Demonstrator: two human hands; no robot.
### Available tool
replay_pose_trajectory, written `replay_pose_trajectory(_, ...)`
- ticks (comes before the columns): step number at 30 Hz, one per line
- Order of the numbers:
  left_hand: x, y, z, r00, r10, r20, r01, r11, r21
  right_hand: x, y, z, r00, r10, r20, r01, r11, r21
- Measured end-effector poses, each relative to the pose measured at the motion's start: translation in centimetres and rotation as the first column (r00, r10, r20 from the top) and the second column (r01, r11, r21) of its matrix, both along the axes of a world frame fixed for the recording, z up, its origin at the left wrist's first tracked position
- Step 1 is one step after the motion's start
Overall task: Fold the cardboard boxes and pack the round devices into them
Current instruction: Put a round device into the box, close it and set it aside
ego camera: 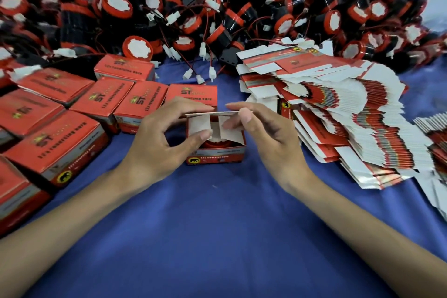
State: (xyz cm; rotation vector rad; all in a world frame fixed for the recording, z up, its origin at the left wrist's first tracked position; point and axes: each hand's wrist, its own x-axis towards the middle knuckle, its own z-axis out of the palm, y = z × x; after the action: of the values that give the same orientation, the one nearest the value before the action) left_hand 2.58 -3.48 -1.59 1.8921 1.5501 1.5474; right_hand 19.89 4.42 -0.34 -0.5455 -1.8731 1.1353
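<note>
Box (216, 154) flaps: left hand (158, 144) and right hand (267, 136) seemingly pinching.

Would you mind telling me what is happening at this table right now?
A person is closing a small red box that already holds a round device. The left hand and the right hand press its side flaps inward and pinch the lid, which is not yet tucked in. Closed boxes sit on the left, flat cartons are heaped on the right, and loose devices are piled behind.
</note>
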Motion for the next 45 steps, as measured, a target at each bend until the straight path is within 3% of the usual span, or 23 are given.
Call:
replay_pose_trajectory(6,0.1,-0.4,0.6,1.000,-0.025,0.010,0.025,0.999,-0.042,1.1,0.4,0.6,0.977,0.198,-0.074,-0.208,0.963,-0.173)
replay_pose_trajectory(11,-0.2,-0.3,0.4,0.988,-0.001,-0.157,0.003,1.000,0.015,1.3,0.7,0.1,0.983,0.182,-0.008,-0.181,0.971,-0.156)
replay_pose_trajectory(13,-0.4,-0.2,0.4,0.988,-0.001,-0.154,0.005,1.000,0.030,1.2,0.5,-0.1,0.992,0.126,0.021,-0.123,0.987,-0.100)
replay_pose_trajectory(18,-0.9,0.0,0.1,0.972,-0.004,-0.235,0.032,0.993,0.113,1.4,1.0,-0.3,0.980,-0.154,0.129,0.119,0.963,0.241)
replay_pose_trajectory(24,-1.7,0.1,-0.1,0.931,-0.019,-0.365,0.091,0.979,0.182,1.6,1.1,-0.7,0.978,-0.079,0.192,-0.004,0.918,0.397)
replay_pose_trajectory(29,-2.3,0.2,0.0,0.890,-0.079,-0.449,0.160,0.976,0.145,1.7,1.2,-0.9,0.978,-0.052,0.201,-0.050,0.880,0.472)
replay_pose_trajectory(33,-2.7,0.2,-0.2,0.866,-0.102,-0.490,0.179,0.977,0.113,1.7,1.2,-1.0,0.974,-0.124,0.191,-0.022,0.784,0.620)
replay_pose_trajectory(39,-1.6,0.4,-0.6,0.837,-0.139,-0.528,0.181,0.983,0.029,1.4,0.9,-1.4,0.982,-0.132,0.134,0.004,0.729,0.685)
replay_pose_trajectory(45,-1.4,0.6,-0.2,0.802,-0.073,-0.592,0.174,0.978,0.114,1.7,0.7,-1.7,0.962,-0.222,0.159,-0.011,0.549,0.836)
